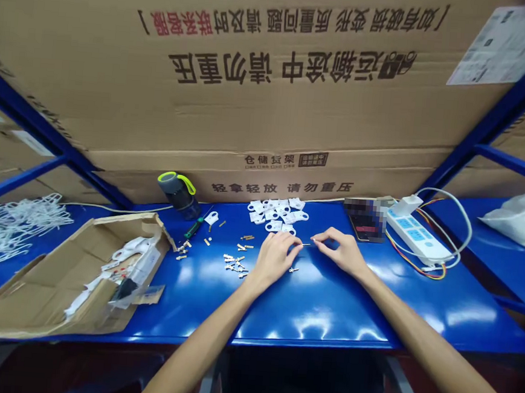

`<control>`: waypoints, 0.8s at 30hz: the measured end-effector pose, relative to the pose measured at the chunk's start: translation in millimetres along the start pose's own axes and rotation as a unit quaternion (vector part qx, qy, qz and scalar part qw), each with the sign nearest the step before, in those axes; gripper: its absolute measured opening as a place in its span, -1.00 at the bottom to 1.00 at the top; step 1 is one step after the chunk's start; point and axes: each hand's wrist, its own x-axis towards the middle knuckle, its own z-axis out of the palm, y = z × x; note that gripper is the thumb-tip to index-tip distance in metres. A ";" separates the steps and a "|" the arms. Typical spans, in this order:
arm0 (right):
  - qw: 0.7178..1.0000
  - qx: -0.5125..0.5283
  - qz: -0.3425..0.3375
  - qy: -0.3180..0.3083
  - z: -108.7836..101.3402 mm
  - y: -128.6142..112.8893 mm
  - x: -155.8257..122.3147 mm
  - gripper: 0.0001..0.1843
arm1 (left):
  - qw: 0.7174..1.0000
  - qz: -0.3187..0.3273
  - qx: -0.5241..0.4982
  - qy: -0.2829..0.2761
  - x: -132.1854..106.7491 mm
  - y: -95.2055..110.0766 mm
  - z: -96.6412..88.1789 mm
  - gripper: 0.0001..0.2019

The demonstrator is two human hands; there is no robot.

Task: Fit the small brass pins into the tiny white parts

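Observation:
My left hand (pixel 276 257) is closed in a pinch over the blue tabletop. From its fingertips a thin metal pin (pixel 306 244) points toward the other hand. My right hand (pixel 340 252) faces it, thumb and forefinger pinched around a tiny whitish piece (pixel 312 240), too small to name. A short gap separates the two sets of fingertips. Just below the left fingers lies a small brass-and-white part (pixel 293 270). Several similar small parts (pixel 235 262) are scattered left of that hand. Behind both hands is a pile of white plastic pieces with round holes (pixel 276 209).
An open cardboard box (pixel 51 277) with white scraps stands left. Near it are a green-handled screwdriver (pixel 194 228) and a dark cylindrical speaker (pixel 178 195). A phone (pixel 364 219) and a corded power strip (pixel 418 236) lie right. Large cardboard (pixel 269 112) walls the back.

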 end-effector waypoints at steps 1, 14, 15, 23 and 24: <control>1.000 0.010 0.005 0.000 0.0 -0.2 -1.1 -0.82 | 1.000 -0.006 -0.012 -0.001 -0.1 0.1 0.4 -0.84; 0.993 0.092 0.061 -0.031 13.6 -6.0 0.3 -0.80 | 0.988 -0.039 -0.149 -0.024 1.2 -23.9 -9.6 -0.81; 0.993 0.093 0.063 -0.030 14.6 -6.4 0.7 -0.79 | 0.987 -0.041 -0.152 -0.024 1.5 -24.5 -11.0 -0.81; 0.997 0.068 -0.018 0.011 14.6 -10.5 1.9 -0.80 | 0.987 -0.020 -0.159 -0.029 2.5 -28.0 -11.3 -0.77; 0.998 0.057 -0.030 0.011 13.1 -9.8 1.4 -0.80 | 0.986 -0.020 -0.164 -0.032 2.9 -28.2 -9.4 -0.77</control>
